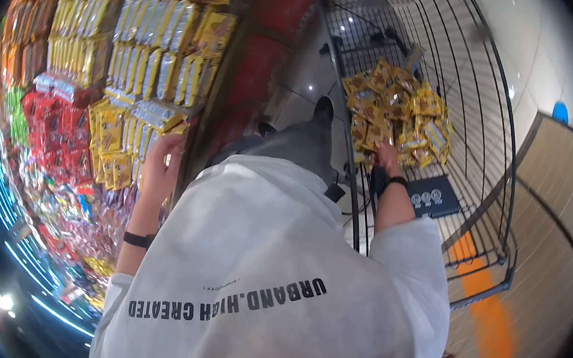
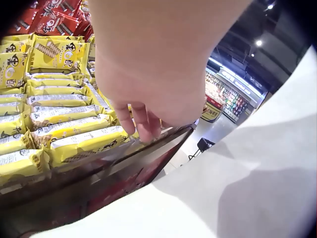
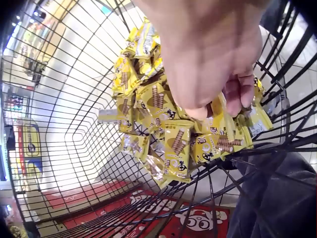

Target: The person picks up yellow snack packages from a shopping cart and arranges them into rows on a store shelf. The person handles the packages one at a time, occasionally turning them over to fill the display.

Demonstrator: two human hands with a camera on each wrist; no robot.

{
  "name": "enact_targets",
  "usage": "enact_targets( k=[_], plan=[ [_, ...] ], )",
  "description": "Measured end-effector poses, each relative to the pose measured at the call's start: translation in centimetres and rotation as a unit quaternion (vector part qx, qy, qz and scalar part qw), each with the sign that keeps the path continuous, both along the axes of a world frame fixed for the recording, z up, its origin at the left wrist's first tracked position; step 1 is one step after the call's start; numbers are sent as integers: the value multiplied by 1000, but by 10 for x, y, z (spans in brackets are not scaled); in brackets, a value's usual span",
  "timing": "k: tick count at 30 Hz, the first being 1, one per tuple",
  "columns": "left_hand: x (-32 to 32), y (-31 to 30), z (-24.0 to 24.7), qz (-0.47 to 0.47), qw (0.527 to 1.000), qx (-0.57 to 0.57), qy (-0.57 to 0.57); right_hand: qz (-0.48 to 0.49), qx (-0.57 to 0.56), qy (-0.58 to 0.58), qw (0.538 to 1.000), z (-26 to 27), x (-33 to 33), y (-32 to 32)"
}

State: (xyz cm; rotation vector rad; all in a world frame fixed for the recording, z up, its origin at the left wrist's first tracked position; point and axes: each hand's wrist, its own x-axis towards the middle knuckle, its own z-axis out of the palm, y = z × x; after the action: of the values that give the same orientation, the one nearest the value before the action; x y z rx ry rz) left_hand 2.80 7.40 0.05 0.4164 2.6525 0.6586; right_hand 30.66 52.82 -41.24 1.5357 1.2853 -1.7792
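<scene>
In the cart, the right hand [image 1: 387, 160] is over a heap of yellow snack packets [image 1: 399, 107]. The right wrist view shows that hand [image 3: 213, 64] pinching one yellow packet [image 3: 222, 119] between thumb and fingers, with other packets [image 3: 176, 146] just below it. On the other side, the left hand [image 1: 162, 162] hangs beside the edge of the display. Seen from the left wrist, this hand [image 2: 148, 89] has loosely bent fingers and nothing visible in them, close to rows of yellow packets [image 2: 89, 144]. Its thumb is hidden.
Red packets [image 1: 60, 138] and other wrapped sweets [image 1: 79, 227] fill the display, whose raised edge [image 2: 114, 158] runs beside the left hand. The wire cart [image 1: 507, 202] has high sides. A dark flat panel [image 1: 435, 197] with round marks lies near the right wrist.
</scene>
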Motion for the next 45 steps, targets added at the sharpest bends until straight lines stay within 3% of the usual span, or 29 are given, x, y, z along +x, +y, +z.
enact_targets(
  k=[2, 4, 5, 6, 7, 8, 10, 12, 14, 15, 17, 20, 23, 24, 26, 30, 34, 38, 40, 45],
  plan=[
    [4, -6, -5, 69, 994, 53, -58, -61, -115, 34, 991, 13, 4, 22],
    [6, -15, -11, 77, 992, 84, -46, -72, -14, 19, 997, 54, -5, 21],
    [7, -20, -16, 84, 987, 125, -50, 195, 103, 204, 954, -18, 35, 55],
    [6, -26, -18, 68, 989, 126, -44, 361, 295, 362, 807, -88, 75, 85],
    [7, -26, -15, 90, 986, 135, -47, 210, 63, 243, 945, -35, 52, 86],
    [8, -34, -20, 99, 982, 155, -47, -25, -90, 73, 993, 18, 28, 89],
    [10, -42, -21, 113, 977, 171, -53, -144, 1, -30, 989, 98, 0, 81],
    [12, -49, -15, 113, 973, 200, -36, -43, 90, 17, 995, 92, 1, 112],
    [17, -59, -16, 126, 965, 227, -25, 47, 223, 35, 973, 135, -19, 121],
    [19, -65, -17, 127, 959, 251, -20, 53, 228, 40, 971, 148, -31, 123],
    [23, -76, -16, 131, 955, 266, -12, -83, 343, 147, 924, 175, -54, 128],
    [31, -90, -17, 136, 949, 284, 4, -2, 425, 189, 885, 237, -103, 132],
    [41, -103, -15, 158, 941, 299, 16, 73, 489, 321, 808, 337, -169, 51],
    [44, -108, -13, 159, 938, 308, 22, 79, 491, 325, 804, 362, -188, 27],
    [49, -117, -10, 165, 932, 320, 31, 175, 495, 427, 736, 394, -218, -12],
    [53, -135, -1, 177, 925, 329, 74, 236, 371, 580, 685, 429, -278, -111],
    [43, -155, 9, 186, 923, 310, 133, 349, 223, 593, 690, 447, -322, -220],
    [19, -177, 13, 198, 912, 283, 222, 503, 209, 595, 591, 457, -354, -311],
    [9, -184, 21, 214, 913, 257, 234, 553, 198, 640, 494, 442, -378, -341],
    [-11, -199, 16, 171, 922, 143, 318, 587, 189, 617, 489, 409, -413, -402]
  ],
)
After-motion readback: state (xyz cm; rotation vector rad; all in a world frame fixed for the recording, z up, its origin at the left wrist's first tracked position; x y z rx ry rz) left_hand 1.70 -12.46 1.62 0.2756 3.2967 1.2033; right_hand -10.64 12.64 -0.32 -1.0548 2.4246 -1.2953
